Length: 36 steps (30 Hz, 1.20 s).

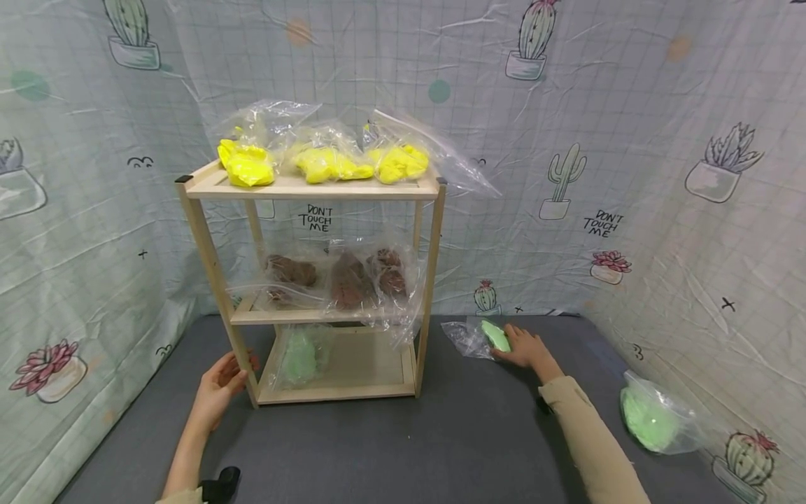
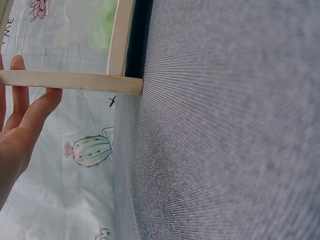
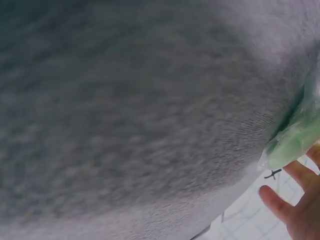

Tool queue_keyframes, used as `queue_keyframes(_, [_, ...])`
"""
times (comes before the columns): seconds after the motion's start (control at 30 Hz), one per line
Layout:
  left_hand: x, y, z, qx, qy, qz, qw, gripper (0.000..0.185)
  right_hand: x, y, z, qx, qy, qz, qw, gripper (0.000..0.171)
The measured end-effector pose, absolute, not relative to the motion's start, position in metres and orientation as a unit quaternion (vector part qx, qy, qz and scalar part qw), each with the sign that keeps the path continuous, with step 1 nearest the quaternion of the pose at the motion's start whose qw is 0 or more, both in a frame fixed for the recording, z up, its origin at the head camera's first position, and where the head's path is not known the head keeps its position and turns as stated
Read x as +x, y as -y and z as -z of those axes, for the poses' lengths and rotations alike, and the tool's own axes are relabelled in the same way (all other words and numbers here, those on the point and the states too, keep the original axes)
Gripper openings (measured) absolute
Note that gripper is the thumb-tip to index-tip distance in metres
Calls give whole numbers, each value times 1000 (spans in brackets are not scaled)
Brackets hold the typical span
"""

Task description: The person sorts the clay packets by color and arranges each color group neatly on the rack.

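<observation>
A small wooden shelf rack (image 1: pixel 334 190) with three tiers stands on the dark tabletop. My left hand (image 1: pixel 222 385) holds its front left post, with fingers (image 2: pixel 19 100) on both sides of the wood. To the right of the rack lies a clear plastic bag (image 1: pixel 467 339) with a light green lump (image 1: pixel 496 336) in it. My right hand (image 1: pixel 525 347) touches this bag from the right; in the right wrist view its fingers (image 3: pixel 300 175) are extended against the bag and one digit stands apart from it. Part of that hand is cut off by the view's edge.
Bags with yellow lumps (image 1: pixel 247 164) lie on the top tier, bags with brown lumps (image 1: pixel 349 283) on the middle one. A bagged green lump (image 1: pixel 299 358) sits at the bottom left. Another green bag (image 1: pixel 651 416) lies far right. Printed cloth walls (image 1: pixel 630 105) surround the table.
</observation>
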<state>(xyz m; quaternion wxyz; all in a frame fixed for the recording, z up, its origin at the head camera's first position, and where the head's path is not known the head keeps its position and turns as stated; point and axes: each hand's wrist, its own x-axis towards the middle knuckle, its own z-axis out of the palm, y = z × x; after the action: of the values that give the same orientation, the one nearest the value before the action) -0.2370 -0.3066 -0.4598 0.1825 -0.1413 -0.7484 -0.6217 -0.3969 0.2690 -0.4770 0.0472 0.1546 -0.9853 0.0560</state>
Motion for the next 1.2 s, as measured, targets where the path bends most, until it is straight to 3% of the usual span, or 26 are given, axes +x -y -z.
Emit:
queue_keyframes(0.13, [-236, 306, 460, -130, 754, 618, 178, 40, -389, -267, 475, 155, 986, -53, 26, 59])
queue_keyframes(0.3, [-236, 306, 459, -131, 756, 614, 183, 40, -382, -266, 479, 176, 982, -45, 48, 61])
queue_keyframes(0.5, [-236, 306, 460, -141, 750, 617, 189, 39, -369, -264, 482, 213, 974, -26, 77, 51])
queue_keyframes(0.9, [-237, 305, 460, -141, 749, 621, 182, 40, -342, -264, 476, 297, 925, 50, 233, 40])
queue_keyframes(1.2, [-237, 307, 461, -144, 742, 627, 186, 39, -308, -255, 455, 292, 886, 105, 343, 48])
